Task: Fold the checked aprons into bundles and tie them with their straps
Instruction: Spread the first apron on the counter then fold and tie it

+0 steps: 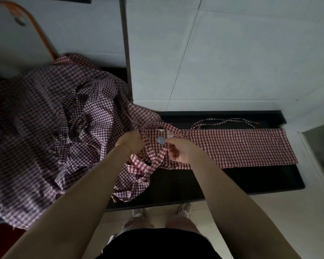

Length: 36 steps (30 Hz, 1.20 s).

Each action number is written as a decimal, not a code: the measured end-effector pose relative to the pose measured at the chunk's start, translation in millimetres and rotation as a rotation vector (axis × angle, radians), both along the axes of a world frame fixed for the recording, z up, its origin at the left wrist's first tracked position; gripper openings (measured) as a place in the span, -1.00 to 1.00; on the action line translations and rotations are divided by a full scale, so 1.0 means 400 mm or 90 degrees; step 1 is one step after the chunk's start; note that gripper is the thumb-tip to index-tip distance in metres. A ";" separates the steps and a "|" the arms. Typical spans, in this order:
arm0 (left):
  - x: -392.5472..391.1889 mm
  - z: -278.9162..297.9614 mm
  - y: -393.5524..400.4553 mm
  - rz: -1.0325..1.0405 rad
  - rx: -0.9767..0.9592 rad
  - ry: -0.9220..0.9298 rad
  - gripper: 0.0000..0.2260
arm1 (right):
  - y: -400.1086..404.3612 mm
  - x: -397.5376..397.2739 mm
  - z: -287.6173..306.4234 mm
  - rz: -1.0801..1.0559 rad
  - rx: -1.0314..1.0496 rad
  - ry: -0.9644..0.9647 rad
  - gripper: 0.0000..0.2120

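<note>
A red checked apron (pixel 232 146) lies folded into a long band on the dark counter (pixel 241 180), running from the middle of the frame toward the right. Its left end, with a small blue patch (pixel 160 140), is between the two hands. The left hand (pixel 132 143) is at the left edge of this end, with the fingers curled into the cloth, so it grips the apron there. A thin bracelet (pixel 123 146) is on its wrist. The right hand (pixel 178 150) is just right of the patch and pinches a checked strap (pixel 157 159) between thumb and fingers; the strap goes down and left from the hand to a loose bunch of cloth near the front edge of the counter. Another thin strap (pixel 226 122) lies in loops on the counter behind the band, in the right middle of the frame.

In the left half of the frame a pile (pixel 45 128) of more checked aprons lies crumpled, touching the left end of the folded one. A white board (pixel 10 34) with an orange rim stands in the upper left. At the bottom, white shoes (pixel 184 210) are on a pale floor.
</note>
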<state>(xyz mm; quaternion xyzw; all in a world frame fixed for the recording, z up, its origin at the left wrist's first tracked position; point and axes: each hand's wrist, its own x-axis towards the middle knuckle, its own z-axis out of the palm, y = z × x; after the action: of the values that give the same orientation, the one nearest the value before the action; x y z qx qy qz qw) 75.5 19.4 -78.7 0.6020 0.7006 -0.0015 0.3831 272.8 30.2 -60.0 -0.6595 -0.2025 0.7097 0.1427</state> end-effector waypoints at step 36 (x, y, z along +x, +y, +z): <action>-0.092 0.097 0.021 0.114 -0.018 -0.234 -0.85 | -0.041 -0.028 0.034 0.571 0.009 -0.078 -0.93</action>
<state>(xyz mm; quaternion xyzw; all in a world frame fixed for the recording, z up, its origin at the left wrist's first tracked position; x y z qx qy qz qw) 38.8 27.7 -40.0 0.5220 0.6695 0.1329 0.5115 261.8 13.7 -46.4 -0.5465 -0.4812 0.6595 -0.1866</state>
